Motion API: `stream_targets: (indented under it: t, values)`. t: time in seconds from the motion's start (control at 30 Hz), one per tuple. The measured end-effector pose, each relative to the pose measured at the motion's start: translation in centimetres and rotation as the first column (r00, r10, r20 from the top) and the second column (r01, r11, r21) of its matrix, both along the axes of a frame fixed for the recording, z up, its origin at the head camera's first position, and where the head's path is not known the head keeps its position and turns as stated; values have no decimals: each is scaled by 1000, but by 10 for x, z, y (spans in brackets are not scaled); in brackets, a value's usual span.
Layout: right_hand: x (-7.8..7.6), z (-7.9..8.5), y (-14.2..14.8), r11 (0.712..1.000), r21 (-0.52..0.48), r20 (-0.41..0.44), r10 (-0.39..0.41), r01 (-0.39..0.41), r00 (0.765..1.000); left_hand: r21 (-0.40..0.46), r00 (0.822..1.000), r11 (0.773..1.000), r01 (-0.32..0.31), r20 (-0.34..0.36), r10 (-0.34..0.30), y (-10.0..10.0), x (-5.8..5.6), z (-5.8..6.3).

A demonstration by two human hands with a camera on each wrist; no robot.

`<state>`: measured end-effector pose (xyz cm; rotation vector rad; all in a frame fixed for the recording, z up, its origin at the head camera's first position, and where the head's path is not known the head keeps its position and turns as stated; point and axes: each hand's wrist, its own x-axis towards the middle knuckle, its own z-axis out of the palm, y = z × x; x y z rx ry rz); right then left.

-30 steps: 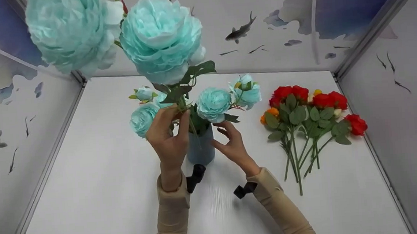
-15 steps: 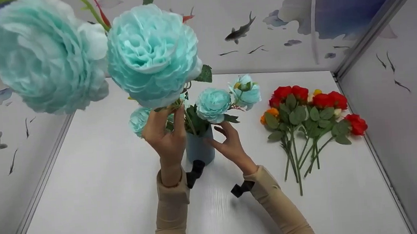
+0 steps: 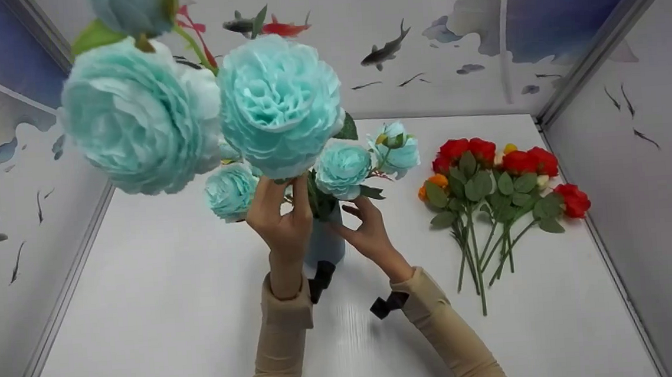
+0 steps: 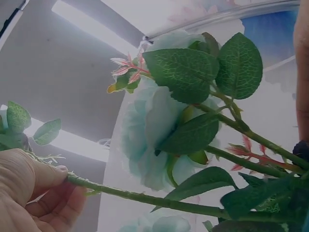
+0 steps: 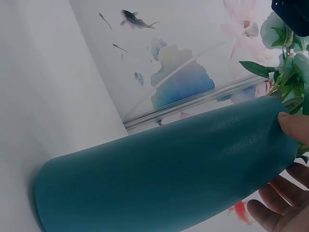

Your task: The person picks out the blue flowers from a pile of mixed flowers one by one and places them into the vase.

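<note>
My left hand [image 3: 283, 187] is raised above the blue vase [image 3: 329, 243] and grips the green stem [image 4: 145, 198] of a teal flower spray. Its two big blooms [image 3: 280, 103] hang close to the head camera. In the left wrist view the hand [image 4: 34, 193] curls round that stem beside leaves and a pale teal bloom [image 4: 147, 137]. Smaller teal flowers [image 3: 343, 167] stand in the vase. My right hand [image 3: 351, 218] is at the vase's right side near the rim. In the right wrist view its thumb [image 5: 294, 126] touches the vase [image 5: 164, 169], and its fingers [image 5: 275, 208] lie loosely curved past the rim.
A bunch of red and orange flowers [image 3: 498, 180] with green stems lies on the white table [image 3: 162, 319] to the right of the vase. Walls [image 3: 634, 132] printed with fish close in the left, back and right sides.
My left hand has lifted the teal spray slightly and shifted it right. The big blooms swung left, then back toward the centre. My right hand has come in from beside the vase to touch it.
</note>
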<state>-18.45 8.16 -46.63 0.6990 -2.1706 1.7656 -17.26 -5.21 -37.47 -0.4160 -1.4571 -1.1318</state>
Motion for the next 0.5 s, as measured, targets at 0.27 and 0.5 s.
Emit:
stream_targets:
  t: [0.27, 0.5]
  values:
    - [0, 0, 0, 1000, -15, 24, 13, -12, 1000, -39, 999, 999, -19, 35, 20, 5, -8, -21]
    - [0, 0, 0, 1000, -13, 12, 13, -13, 1000, -62, 997, 998, -19, 76, 23, 7, -10, -37]
